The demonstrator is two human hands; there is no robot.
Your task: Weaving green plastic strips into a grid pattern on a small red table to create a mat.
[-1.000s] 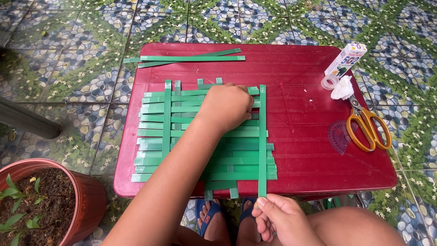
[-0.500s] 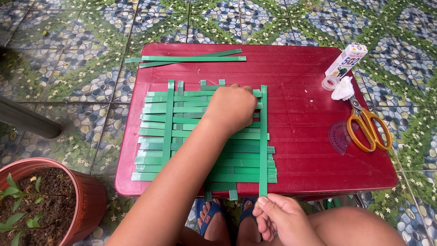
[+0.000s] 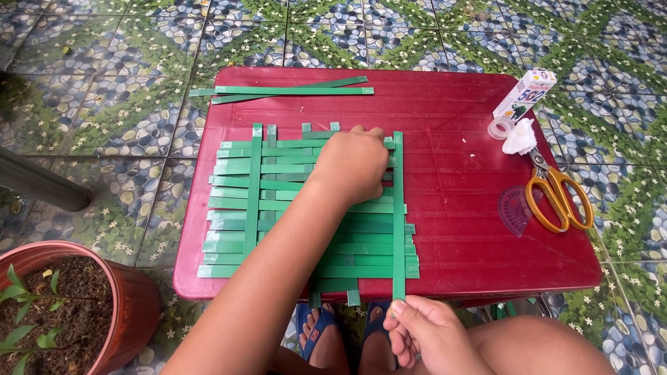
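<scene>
To the far left of your hands stands a brown plant pot (image 3: 128, 305) on the tiled floor. Your left hand (image 3: 356, 161) lies curled, knuckles up, pressing on the top right part of the woven mat (image 3: 278, 208) of green strips, which lies flat on the red table (image 3: 458, 139). Beyond that hand lie spare strips (image 3: 292, 91). Your right hand (image 3: 427, 332), at the table's near edge, pinches the lower end of one upright strip (image 3: 398, 208) at the mat's right side. Well right of both hands lie yellow-handled scissors (image 3: 556, 194) and a glue box (image 3: 524, 94).
</scene>
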